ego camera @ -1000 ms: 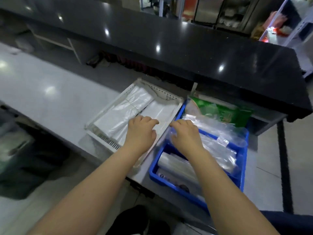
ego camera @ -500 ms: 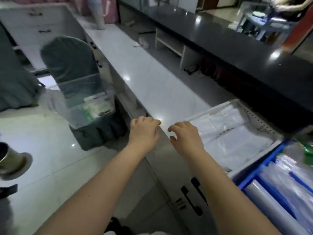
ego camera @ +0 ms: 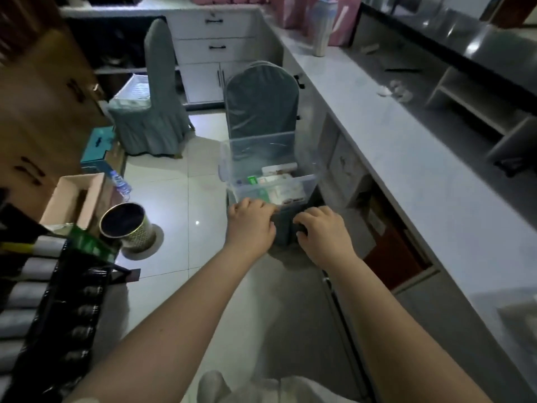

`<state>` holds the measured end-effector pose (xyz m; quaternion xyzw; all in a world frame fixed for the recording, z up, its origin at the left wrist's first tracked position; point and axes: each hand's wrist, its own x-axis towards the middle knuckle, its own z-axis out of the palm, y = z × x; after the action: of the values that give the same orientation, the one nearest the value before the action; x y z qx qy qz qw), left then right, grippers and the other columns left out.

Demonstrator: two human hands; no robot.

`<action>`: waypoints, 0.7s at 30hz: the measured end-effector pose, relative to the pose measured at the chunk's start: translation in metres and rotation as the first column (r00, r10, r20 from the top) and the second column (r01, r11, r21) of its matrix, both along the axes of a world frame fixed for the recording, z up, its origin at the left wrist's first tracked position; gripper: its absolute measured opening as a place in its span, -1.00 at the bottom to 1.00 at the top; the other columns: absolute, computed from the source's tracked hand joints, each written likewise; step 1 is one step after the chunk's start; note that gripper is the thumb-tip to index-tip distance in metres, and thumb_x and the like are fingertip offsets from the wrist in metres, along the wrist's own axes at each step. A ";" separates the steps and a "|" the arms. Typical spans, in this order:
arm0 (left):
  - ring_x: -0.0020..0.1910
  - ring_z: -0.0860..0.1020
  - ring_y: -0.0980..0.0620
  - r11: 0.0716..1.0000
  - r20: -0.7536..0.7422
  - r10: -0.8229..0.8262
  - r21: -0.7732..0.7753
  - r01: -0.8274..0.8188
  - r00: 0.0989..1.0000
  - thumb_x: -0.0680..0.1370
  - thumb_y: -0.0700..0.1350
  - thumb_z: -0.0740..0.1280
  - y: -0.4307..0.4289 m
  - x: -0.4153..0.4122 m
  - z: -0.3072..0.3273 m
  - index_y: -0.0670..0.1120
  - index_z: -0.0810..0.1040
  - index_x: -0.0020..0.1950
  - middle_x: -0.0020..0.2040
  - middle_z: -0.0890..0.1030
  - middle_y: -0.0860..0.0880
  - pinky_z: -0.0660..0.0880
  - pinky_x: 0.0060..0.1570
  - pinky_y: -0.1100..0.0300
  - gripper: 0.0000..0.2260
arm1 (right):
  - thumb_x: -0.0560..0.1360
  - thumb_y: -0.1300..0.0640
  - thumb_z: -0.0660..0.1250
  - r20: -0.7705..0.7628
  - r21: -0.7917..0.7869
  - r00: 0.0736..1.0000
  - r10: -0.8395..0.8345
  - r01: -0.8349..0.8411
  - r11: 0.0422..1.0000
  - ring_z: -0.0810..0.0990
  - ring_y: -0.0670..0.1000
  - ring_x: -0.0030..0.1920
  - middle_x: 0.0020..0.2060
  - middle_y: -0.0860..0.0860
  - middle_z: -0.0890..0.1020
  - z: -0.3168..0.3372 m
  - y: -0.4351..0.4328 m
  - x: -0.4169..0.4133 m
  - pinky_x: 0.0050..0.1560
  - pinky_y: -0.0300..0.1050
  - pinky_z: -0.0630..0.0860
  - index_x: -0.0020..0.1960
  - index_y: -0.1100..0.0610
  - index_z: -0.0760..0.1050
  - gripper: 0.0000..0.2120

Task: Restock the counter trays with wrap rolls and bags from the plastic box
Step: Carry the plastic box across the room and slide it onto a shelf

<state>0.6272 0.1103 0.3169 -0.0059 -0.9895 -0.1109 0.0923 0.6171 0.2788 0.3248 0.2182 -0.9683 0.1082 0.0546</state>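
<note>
Both hands reach forward, apart and empty. Left hand (ego camera: 251,225) and right hand (ego camera: 322,231) have loosely bent fingers, with the fingertips hidden behind the knuckles. We cannot tell whether the left hand touches the plastic box (ego camera: 270,158) just beyond it. The box is clear and sits on the seat of a covered chair (ego camera: 261,100) beside the counter (ego camera: 406,170). We see white and green packs low inside it, labels unreadable. At lower left a dark rack (ego camera: 72,289) of grey rolls (ego camera: 35,267) is cut off by the frame edge. Light is dim.
</note>
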 end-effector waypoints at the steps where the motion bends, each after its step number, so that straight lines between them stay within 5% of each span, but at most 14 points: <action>1: 0.12 0.45 -0.07 1.000 0.003 0.013 0.003 -0.013 1.000 0.48 -0.03 0.25 -0.012 -0.005 -0.002 0.08 0.53 0.19 0.10 0.58 0.01 0.30 0.10 0.00 -0.71 | 0.50 0.09 0.27 0.008 0.005 1.000 0.009 -0.009 1.000 0.44 0.10 0.18 0.14 0.02 0.58 -0.001 -0.011 -0.008 0.14 0.02 0.41 0.22 0.04 0.51 -0.70; 13: 0.20 0.40 -0.06 0.975 0.117 0.219 0.024 -0.223 0.969 0.51 -0.05 0.24 -0.127 -0.108 -0.034 0.06 0.50 0.24 0.18 0.55 0.01 0.24 0.18 -0.02 -0.70 | 0.45 0.13 0.36 0.095 -0.076 0.986 0.139 -0.132 0.988 0.46 0.10 0.16 0.11 0.02 0.61 -0.033 -0.115 -0.148 0.16 0.07 0.44 0.14 0.03 0.55 -0.74; 21: 0.21 0.39 -0.07 0.981 0.072 0.192 -0.030 -0.190 0.979 0.50 -0.06 0.24 -0.177 -0.310 -0.008 0.09 0.48 0.26 0.20 0.53 0.01 0.23 0.18 -0.01 -0.67 | 0.44 0.15 0.35 0.132 -0.087 0.983 0.125 -0.114 0.990 0.45 0.13 0.16 0.10 0.04 0.60 -0.034 -0.147 -0.344 0.10 0.00 0.41 0.14 0.07 0.56 -0.74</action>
<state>0.3173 -0.0671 0.3094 0.0924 -0.9895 -0.0901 0.0656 0.2734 0.1319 0.2907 0.2657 -0.9499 0.1641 -0.0101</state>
